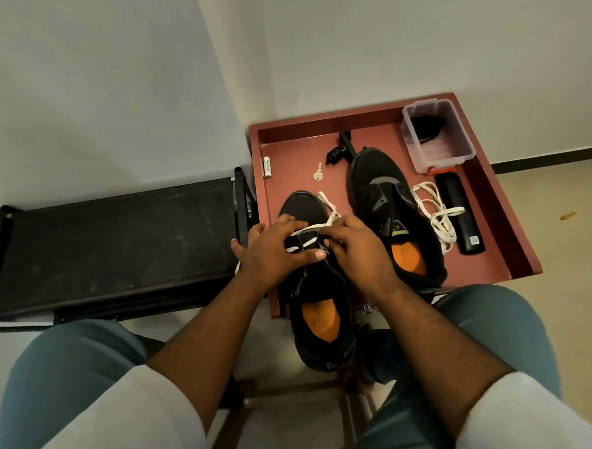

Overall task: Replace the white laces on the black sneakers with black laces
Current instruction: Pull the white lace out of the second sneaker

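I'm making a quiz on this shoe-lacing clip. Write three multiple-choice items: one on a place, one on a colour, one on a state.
1. Where does the loose white lace lie?
A. between right sneaker and black case
B. in the clear box
C. on the floor

2. What colour are the insoles?
A. white
B. orange
C. blue

3. The left sneaker is:
A. laced in black
B. bare of laces
C. partly laced in white

Key: 1 A, the lace sits in the tray between them; 2 B, both insoles show orange; 3 C, both hands work white lace at its eyelets.
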